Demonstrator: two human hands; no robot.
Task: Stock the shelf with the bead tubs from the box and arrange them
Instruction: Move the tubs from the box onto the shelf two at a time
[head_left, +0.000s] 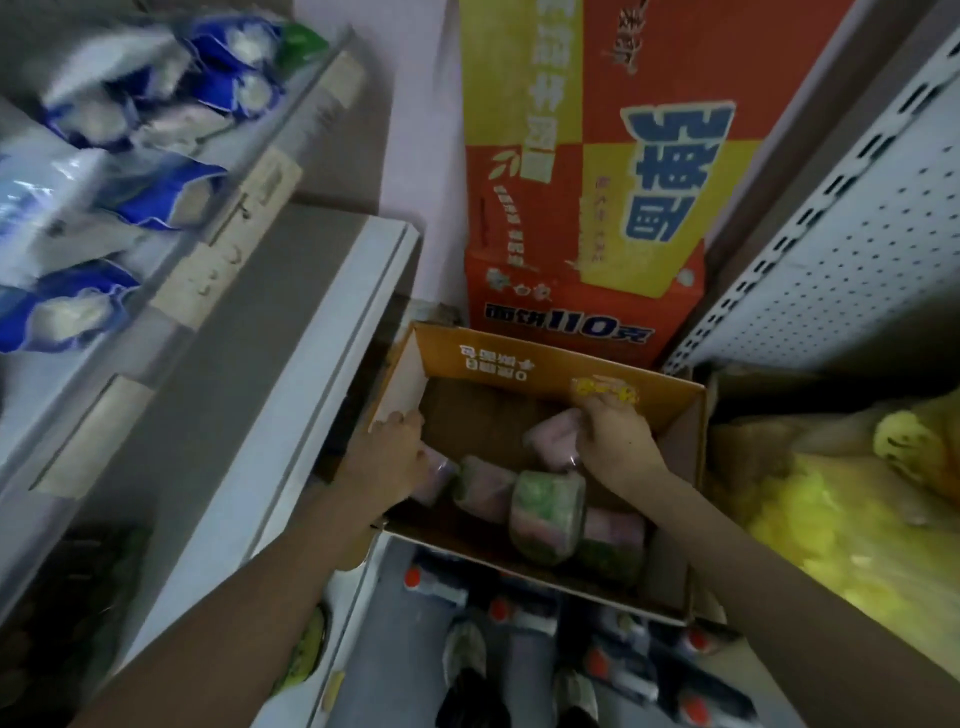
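Note:
An open cardboard box sits low in front of me with several clear bead tubs inside. A tub of green and pink beads lies on its side near the middle. My right hand reaches into the box and grips a pink tub at the back. Over at the box's left wall, my left hand holds another pink tub, mostly hidden by its fingers. More pink tubs lie between the two hands. The image is blurred.
White shelves rise on the left, with blue and white packets on the upper one. A tall red and yellow carton stands behind the box. A perforated shelf panel is at right, yellow soft goods below it.

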